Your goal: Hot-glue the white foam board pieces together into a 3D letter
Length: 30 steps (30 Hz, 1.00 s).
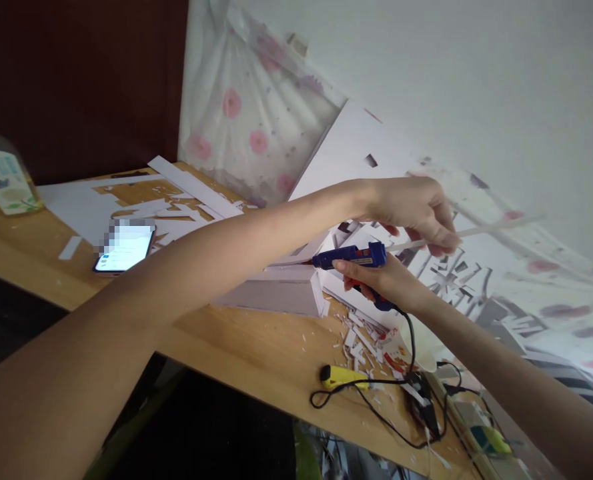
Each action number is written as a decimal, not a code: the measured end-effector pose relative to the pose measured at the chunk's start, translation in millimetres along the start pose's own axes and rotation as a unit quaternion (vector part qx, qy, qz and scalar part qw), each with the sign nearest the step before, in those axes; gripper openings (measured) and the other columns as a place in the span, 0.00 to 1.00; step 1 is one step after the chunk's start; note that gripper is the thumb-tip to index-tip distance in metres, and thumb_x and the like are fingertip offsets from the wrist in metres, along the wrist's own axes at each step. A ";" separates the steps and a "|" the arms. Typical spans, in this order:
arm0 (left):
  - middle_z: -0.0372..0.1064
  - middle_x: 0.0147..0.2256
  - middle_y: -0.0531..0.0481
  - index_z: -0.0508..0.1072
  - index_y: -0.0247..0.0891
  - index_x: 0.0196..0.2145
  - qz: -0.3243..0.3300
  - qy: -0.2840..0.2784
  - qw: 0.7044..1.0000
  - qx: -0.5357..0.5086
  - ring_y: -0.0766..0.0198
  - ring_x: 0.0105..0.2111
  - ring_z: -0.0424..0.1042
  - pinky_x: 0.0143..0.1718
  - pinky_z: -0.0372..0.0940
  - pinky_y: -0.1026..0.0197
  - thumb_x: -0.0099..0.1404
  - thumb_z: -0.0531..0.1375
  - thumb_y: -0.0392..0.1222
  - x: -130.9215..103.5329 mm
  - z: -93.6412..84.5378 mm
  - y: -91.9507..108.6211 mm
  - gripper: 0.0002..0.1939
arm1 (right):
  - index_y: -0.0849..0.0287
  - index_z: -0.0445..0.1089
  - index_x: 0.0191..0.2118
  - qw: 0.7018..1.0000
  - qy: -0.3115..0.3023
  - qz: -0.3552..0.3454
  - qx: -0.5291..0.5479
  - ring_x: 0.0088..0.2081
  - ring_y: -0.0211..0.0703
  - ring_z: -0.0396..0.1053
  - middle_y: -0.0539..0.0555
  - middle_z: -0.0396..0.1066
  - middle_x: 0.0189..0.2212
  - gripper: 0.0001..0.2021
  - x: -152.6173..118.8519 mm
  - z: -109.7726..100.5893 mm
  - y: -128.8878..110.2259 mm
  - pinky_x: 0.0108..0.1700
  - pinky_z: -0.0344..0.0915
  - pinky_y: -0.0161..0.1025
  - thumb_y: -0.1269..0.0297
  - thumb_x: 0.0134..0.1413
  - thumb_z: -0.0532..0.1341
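My right hand (383, 277) is wrapped round the handle of a blue glue gun (349, 257), whose nozzle points left over a white board box (276, 293). Reaching across above it, my left hand (421, 213) pinches a long translucent glue stick (481, 230) that runs from the back of the gun out to the right. The gun's black cord (411, 333) hangs down to the table. My left forearm covers part of the scene behind the box.
A lit phone (126, 248) and a bottle (9, 173) are at the left of the wooden table (261, 333). White board scraps (359, 340) lie about. A yellow cutter (343, 377) sits near the front edge, beside looping cord. A large white board (336, 153) leans behind.
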<state>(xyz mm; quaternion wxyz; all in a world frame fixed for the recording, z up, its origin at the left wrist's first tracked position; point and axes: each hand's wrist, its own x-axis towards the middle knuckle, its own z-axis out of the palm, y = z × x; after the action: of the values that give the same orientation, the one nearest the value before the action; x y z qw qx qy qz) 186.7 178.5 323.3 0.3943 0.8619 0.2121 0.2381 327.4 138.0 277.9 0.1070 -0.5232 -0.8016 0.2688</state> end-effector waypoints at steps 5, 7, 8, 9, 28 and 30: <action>0.78 0.47 0.44 0.80 0.33 0.44 0.078 0.065 0.994 0.038 0.56 0.50 0.71 0.54 0.62 0.52 0.63 0.62 0.48 -3.6 4.9 -4.7 0.17 | 0.58 0.70 0.20 1.000 -0.001 0.000 0.002 0.15 0.32 0.59 0.52 0.70 0.18 0.28 -1.4 1.2 -1.8 0.16 0.52 0.33 0.35 0.45 0.67; 0.77 0.48 0.44 0.79 0.33 0.45 0.075 0.073 0.994 0.031 0.57 0.50 0.70 0.54 0.62 0.53 0.63 0.62 0.48 -5.3 7.0 -6.9 0.18 | 0.58 0.70 0.20 1.000 -0.007 0.002 0.003 0.15 0.31 0.59 0.53 0.71 0.19 0.28 -1.1 2.1 -2.4 0.16 0.53 0.33 0.35 0.45 0.67; 0.77 0.49 0.44 0.78 0.34 0.45 0.075 0.080 0.994 0.021 0.57 0.51 0.70 0.54 0.62 0.53 0.63 0.62 0.49 -6.4 8.0 -8.1 0.18 | 0.58 0.71 0.20 1.000 -0.010 0.001 0.002 0.15 0.31 0.59 0.53 0.71 0.19 0.28 -0.7 2.6 -2.5 0.16 0.53 0.33 0.35 0.45 0.67; 0.76 0.50 0.45 0.78 0.35 0.46 0.078 0.088 0.993 0.009 0.58 0.51 0.69 0.54 0.61 0.54 0.63 0.62 0.49 -7.8 8.8 -9.3 0.18 | 0.58 0.71 0.21 1.000 -0.012 0.000 0.002 0.15 0.31 0.59 0.53 0.71 0.19 0.28 -0.3 3.1 -2.6 0.16 0.53 0.33 0.35 0.45 0.67; 0.70 0.58 0.34 0.68 0.35 0.62 -0.371 -0.021 0.917 0.146 0.47 0.51 0.72 0.51 0.71 0.50 0.51 0.69 0.45 -27.9 8.2 -77.2 0.41 | 0.56 0.64 0.20 1.000 -0.010 -0.005 0.013 0.15 0.32 0.57 0.49 0.64 0.16 0.30 -1.8 12.5 1.6 0.15 0.50 0.33 0.30 0.45 0.65; 0.69 0.58 0.36 0.69 0.35 0.61 -0.380 -0.010 0.914 0.141 0.48 0.51 0.72 0.51 0.71 0.50 0.51 0.69 0.43 -27.9 8.6 -75.9 0.39 | 0.56 0.63 0.20 1.000 -0.006 -0.030 0.000 0.15 0.33 0.57 0.48 0.62 0.15 0.30 -1.9 13.7 2.4 0.16 0.51 0.34 0.31 0.48 0.63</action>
<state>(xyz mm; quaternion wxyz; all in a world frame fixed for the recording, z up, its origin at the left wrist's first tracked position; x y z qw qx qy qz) 156.0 203.5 252.3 0.3313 0.7654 0.5509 0.0299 323.9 132.6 265.4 0.1100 -0.4970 -0.8177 0.2686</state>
